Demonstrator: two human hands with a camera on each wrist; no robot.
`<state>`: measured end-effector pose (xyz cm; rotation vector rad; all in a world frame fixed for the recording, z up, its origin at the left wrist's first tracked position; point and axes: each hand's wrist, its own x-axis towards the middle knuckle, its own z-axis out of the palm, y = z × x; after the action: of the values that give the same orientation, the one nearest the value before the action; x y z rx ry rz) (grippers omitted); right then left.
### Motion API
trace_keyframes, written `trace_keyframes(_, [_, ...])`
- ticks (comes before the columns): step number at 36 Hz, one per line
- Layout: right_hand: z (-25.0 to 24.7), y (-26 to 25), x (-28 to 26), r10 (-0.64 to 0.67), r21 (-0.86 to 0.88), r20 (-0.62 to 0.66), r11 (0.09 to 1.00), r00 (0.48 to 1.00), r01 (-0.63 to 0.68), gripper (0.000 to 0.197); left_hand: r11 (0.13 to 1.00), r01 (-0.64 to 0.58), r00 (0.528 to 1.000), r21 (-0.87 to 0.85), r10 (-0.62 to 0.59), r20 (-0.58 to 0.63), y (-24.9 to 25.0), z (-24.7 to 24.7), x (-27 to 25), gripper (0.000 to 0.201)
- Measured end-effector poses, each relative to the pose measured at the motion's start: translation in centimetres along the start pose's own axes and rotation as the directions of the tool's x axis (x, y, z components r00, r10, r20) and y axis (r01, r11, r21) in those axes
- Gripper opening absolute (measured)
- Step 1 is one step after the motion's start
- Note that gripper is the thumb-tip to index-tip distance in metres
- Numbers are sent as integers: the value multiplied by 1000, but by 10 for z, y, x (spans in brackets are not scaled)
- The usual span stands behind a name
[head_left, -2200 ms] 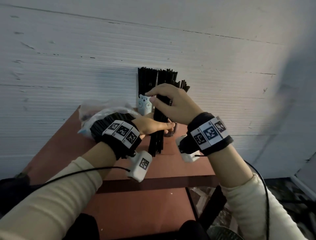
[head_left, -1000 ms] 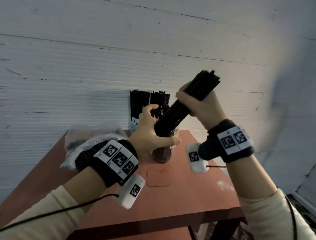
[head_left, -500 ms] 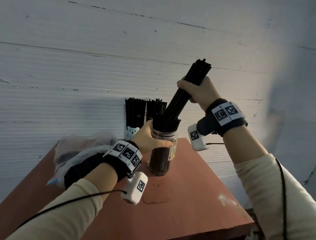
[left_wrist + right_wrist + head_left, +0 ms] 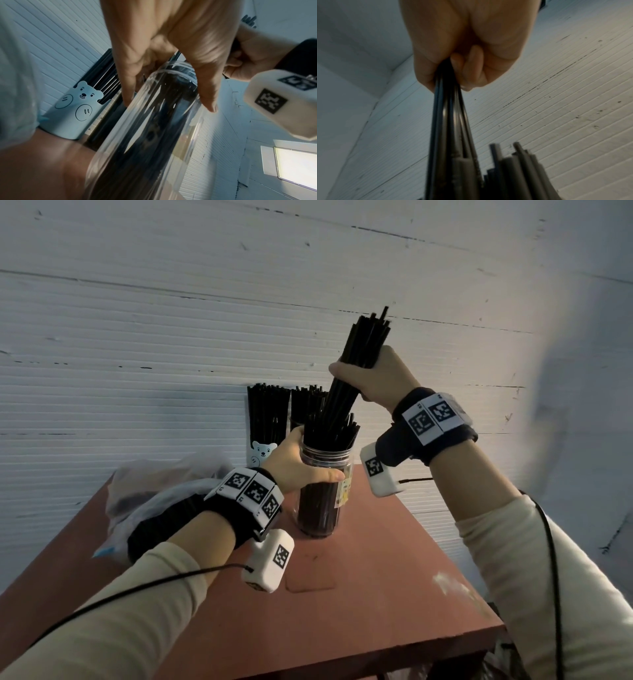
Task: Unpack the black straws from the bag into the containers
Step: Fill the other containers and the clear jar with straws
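Note:
A clear jar (image 4: 322, 491) half filled with black straws stands on the red-brown table (image 4: 376, 594). My left hand (image 4: 298, 467) grips the jar just below its rim; the left wrist view shows the fingers (image 4: 130, 75) wrapped round the jar (image 4: 145, 135). My right hand (image 4: 373, 378) grips a bundle of black straws (image 4: 363, 347), tilted, its lower ends entering the jar's mouth. In the right wrist view the fingers (image 4: 467, 67) clench the bundle (image 4: 450, 128).
Behind the jar stand a pale bear-printed cup (image 4: 262, 453) full of black straws and a second straw-filled container (image 4: 306, 402) against the white wall. A clear plastic bag (image 4: 157, 484) lies at the table's back left. The table's right edge drops off near my right arm.
My right hand has raised the bundle from the table and brought its lower ends into the jar's mouth. My left hand has moved to grip the jar and stays there.

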<state>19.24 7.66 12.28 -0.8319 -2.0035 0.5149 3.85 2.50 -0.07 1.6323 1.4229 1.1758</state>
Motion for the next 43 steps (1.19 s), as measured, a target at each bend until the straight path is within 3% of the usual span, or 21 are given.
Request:
trace_keyframes(2, [6,3,-1,18,-76,77,997,997,-12,26,1000,-3,1000,3,3,-1,1,0,-2,101])
trace_keyframes(7, [16,15,-14,46,-183,111,983,993,-25,36,998,-24,999,54,26,-37,4,-1,-5,92])
trace_keyframes(10, [18,15,-27,77,-148,170,988,983,-52,27,998,-22,999,56,25,-47,4,0,-5,90])
trace_keyframes(15, [17,11,-47,75,-77,224,995,972,-59,33,998,-26,998,63,29,-49,1,1,-3,89])
trace_keyframes(17, [18,11,-51,42,-27,193,999,980,-38,31,997,-26,998,69,30,-50,1,1,-2,89])
trace_keyframes(20, [20,12,-50,-5,51,17,999,1000,4,33,997,-20,998,80,25,-56,1,1,-2,88])
trace_keyframes(22, [21,14,-49,-68,109,-78,991,995,76,46,996,-14,998,84,18,-52,-1,1,0,94])
trace_keyframes(25, [23,17,-51,-175,203,-93,960,980,190,65,997,-10,998,83,15,-56,-1,2,0,95])
trace_keyframes(28, [29,19,-54,-201,48,-65,978,977,204,46,997,-13,998,79,18,-63,1,2,-2,91])
trace_keyframes(31, [36,23,-58,-153,-183,66,970,986,163,26,998,-15,998,68,19,-55,1,3,-4,90])
trace_keyframes(33, [39,23,-61,-135,-202,130,966,982,160,27,998,-12,998,58,15,-63,3,4,-5,89])
trace_keyframes(35, [41,27,-59,-157,-233,108,956,982,178,29,998,-16,997,55,20,-76,4,5,-6,89])
trace_keyframes(38, [41,28,-55,-268,-251,72,927,961,278,52,998,-9,996,67,15,-85,2,7,-6,96])
trace_keyframes(40, [42,25,-55,-322,-264,128,901,938,345,52,997,3,996,75,4,-90,2,7,-5,99])
trace_keyframes(43, [42,22,-57,-268,-346,251,873,930,344,43,997,6,997,73,0,-79,3,7,-4,98])
